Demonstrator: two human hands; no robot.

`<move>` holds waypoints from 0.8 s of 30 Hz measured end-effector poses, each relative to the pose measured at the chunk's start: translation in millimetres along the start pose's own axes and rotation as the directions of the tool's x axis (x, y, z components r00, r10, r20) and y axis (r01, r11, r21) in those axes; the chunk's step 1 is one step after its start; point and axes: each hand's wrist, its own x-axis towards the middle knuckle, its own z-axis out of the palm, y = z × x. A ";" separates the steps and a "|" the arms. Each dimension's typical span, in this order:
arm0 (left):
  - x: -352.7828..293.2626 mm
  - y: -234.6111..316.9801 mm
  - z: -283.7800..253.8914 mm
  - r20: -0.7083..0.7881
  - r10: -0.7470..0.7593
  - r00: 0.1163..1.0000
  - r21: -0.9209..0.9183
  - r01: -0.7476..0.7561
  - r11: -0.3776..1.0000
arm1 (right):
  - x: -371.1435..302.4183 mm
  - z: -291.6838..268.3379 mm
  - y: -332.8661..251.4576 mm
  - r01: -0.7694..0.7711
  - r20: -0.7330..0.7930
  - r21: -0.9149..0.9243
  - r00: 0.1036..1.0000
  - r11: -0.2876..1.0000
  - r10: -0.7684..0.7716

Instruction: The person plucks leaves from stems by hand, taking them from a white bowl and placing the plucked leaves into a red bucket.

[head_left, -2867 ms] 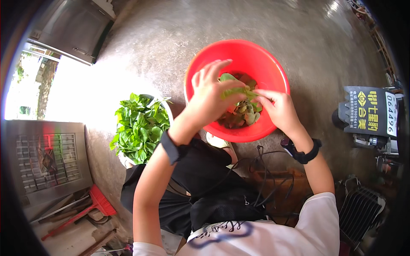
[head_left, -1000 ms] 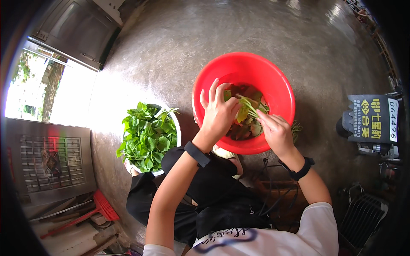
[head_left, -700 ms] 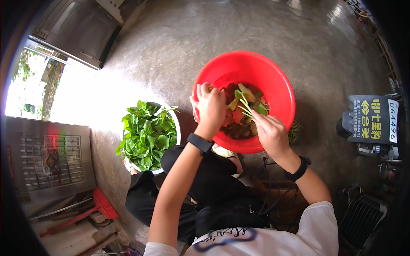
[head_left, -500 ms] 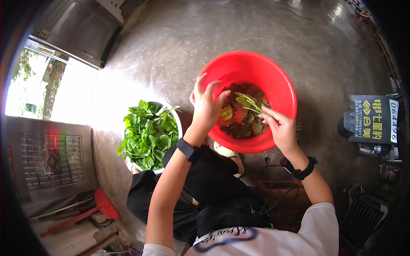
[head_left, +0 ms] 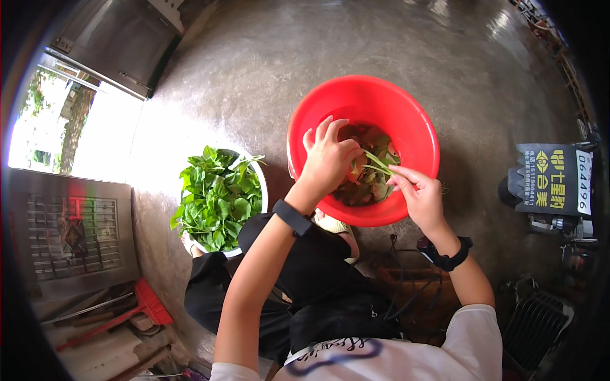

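My right hand [head_left: 416, 193] pinches the pale green stems [head_left: 379, 164] of a small bunch of leafy greens over the red plastic basin [head_left: 422, 136]. At the bunch's leafy end, my left hand [head_left: 330, 155] has its thumb and forefinger closed on it, with its other fingers raised and bent. Most of that end is hidden behind the left hand. Inside the basin lie loose leaves [head_left: 375, 190], dull green, brownish and reddish. Left of the basin, a white basin [head_left: 264, 184] is heaped with bright green leafy vegetables [head_left: 219, 200].
Both basins stand on a grey concrete floor [head_left: 248, 70]. A red broom [head_left: 149, 303] lies at the lower left by a metal door panel [head_left: 76, 235]. At the right are a dark printed flap [head_left: 549, 179] and a black slatted rack [head_left: 540, 324].
My left hand has moved right and slightly down onto the leafy end, its thumb and forefinger closing there. My right hand keeps its pinch on the stems, nearly still.
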 end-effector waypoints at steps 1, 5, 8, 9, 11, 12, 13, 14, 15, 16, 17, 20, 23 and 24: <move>3.0 4.6 4.8 0.003 -0.049 0.999 0.053 0.049 0.997 | -1.1 3.5 -1.0 0.028 -0.016 -0.037 0.999 0.999 -0.028; 19.2 -6.2 21.2 -0.086 -0.227 0.970 0.034 0.231 0.972 | -5.3 6.9 -22.6 0.136 -0.009 -0.181 0.990 0.974 -0.140; 22.9 -19.9 14.8 0.014 -0.233 0.972 -0.185 0.231 0.955 | -6.0 -10.8 -28.0 0.064 -0.132 -0.166 0.987 0.984 -0.086; 24.2 -19.9 11.8 -0.019 -0.210 0.978 -0.200 0.202 0.959 | -3.3 -22.5 -20.4 0.070 -0.181 -0.210 0.977 0.975 -0.109; 24.4 -26.6 2.2 -0.032 -0.205 0.978 -0.255 0.190 0.948 | 0.7 -48.7 -7.4 0.042 -0.279 -0.286 0.952 0.957 -0.125; 21.5 -34.3 -5.9 -0.075 -0.200 0.977 -0.254 0.175 0.951 | 2.0 -60.9 -2.0 0.009 -0.327 -0.315 0.938 0.949 -0.117; 17.6 -47.2 -13.1 -0.087 -0.310 0.947 -0.347 0.263 0.900 | 2.5 -74.0 1.3 -0.018 -0.349 -0.403 0.927 0.915 -0.136; 12.4 -62.2 -22.3 -0.091 -0.419 0.903 -0.439 0.341 0.831 | 3.6 -85.4 3.9 -0.044 -0.365 -0.487 0.918 0.872 -0.157; 3.6 -79.2 -35.5 -0.036 -0.566 0.823 -0.524 0.467 0.713 | 2.9 -92.7 2.4 -0.163 -0.362 -0.562 0.930 0.811 -0.064; -8.6 -97.9 -52.4 0.025 -0.697 0.717 -0.594 0.572 0.566 | 1.7 -98.1 2.8 -0.263 -0.359 -0.631 0.933 0.730 0.027; -24.2 -118.9 -65.8 -0.099 -0.701 0.706 -0.676 0.469 0.568 | -1.3 -109.5 16.5 -0.186 -0.288 -0.773 0.955 0.607 -0.074; -77.4 -169.2 -93.8 -0.278 -0.785 0.553 -0.726 0.415 0.549 | -10.3 -128.2 44.1 -0.213 -0.262 -0.856 0.964 0.471 -0.040; -144.3 -208.8 -109.7 -0.258 -0.893 0.370 -0.785 0.459 0.417 | -6.8 -113.5 51.5 -0.196 -0.232 -0.851 0.973 0.487 -0.013; -166.8 -221.7 -110.0 -0.246 -0.921 0.302 -0.795 0.480 0.370 | -4.5 -108.1 55.0 -0.190 -0.215 -0.846 0.977 0.498 0.008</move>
